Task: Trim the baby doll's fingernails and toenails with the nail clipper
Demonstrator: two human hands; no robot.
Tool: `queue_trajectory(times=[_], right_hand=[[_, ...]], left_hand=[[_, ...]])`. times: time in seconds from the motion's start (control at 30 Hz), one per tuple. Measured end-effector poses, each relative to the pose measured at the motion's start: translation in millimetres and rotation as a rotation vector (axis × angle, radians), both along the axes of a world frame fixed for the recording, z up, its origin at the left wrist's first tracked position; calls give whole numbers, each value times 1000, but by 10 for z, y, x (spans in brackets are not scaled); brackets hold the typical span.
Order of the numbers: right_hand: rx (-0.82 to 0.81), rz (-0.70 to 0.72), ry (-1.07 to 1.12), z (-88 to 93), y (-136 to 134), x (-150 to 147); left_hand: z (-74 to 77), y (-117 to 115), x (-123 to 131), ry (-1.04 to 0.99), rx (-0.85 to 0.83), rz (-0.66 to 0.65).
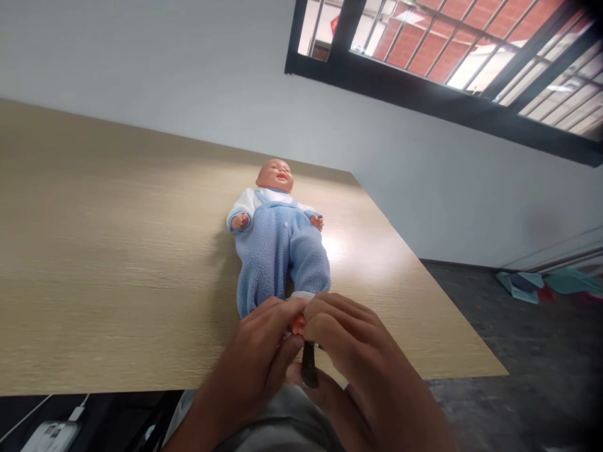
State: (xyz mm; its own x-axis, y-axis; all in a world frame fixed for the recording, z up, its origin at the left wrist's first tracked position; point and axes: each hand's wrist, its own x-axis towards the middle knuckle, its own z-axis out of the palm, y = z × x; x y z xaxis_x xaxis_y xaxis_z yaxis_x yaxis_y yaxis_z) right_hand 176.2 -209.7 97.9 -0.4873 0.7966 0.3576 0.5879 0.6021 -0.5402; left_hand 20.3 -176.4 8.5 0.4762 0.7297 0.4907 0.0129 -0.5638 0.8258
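Observation:
A baby doll [266, 251] in a blue fleece overall with white sleeves lies on its back on the table, head away from me. Its bare foot [298, 324] sticks out of the trouser leg at the near edge. My left hand [264, 345] is closed around this foot from the left, thumb below the toes. On the other side, my right hand [358, 358] pinches a nail clipper [308, 367] with a dark lever, right at the toes. The clipper's jaws are hidden by my fingers. The doll's other foot is out of sight.
The wooden table [117, 251] has its right edge slanting towards me and a wall behind it. Below its near left edge sits a white device [51, 436] with a cable. A barred window [438, 50] is above. Teal items [521, 285] lie on the dark floor.

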Motion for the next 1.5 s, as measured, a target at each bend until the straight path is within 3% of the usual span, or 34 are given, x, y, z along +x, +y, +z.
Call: queue_trajectory(times=[0.13, 0.37, 0.73, 1.23, 1.5], right_hand=[[-10, -25, 45, -14, -9, 44], [-38, -97, 271, -222, -48, 178], [50, -85, 323, -288, -8, 115], [22, -78, 164, -92, 52, 17], [13, -55, -53, 67, 157, -65]], left_hand=[[17, 1, 3, 7, -9, -11], [24, 8, 6, 21, 43, 2], [31, 4, 14, 23, 44, 3], [18, 3, 8, 24, -6, 19], [-29, 7, 11, 1, 35, 20]])
